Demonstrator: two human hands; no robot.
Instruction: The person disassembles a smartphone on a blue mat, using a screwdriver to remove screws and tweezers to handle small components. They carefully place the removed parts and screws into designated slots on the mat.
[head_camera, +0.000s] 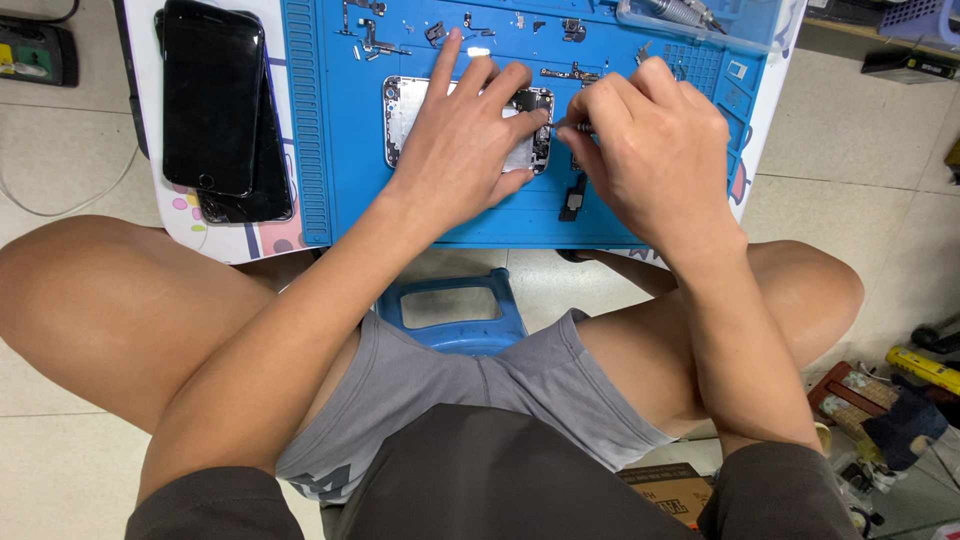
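An opened phone body (400, 112) lies face up on a blue repair mat (350, 190). My left hand (465, 140) rests flat on it, fingers spread, pinning it down and covering most of its inside. My right hand (645, 145) is closed around a thin metal tool (572, 125), whose tip touches the phone's right end by the dark corner (540, 100). Which kind of tool it is, I cannot tell. Small screws and metal parts (370, 40) lie scattered along the mat's far side. A small black part (572, 198) lies just below my right hand.
Two black phone screens (215, 100) lie stacked on the white table left of the mat. A clear plastic tray (700, 25) with tools sits at the far right. A blue stool (455, 310) shows between my knees. Tools and a box (900, 400) clutter the floor on the right.
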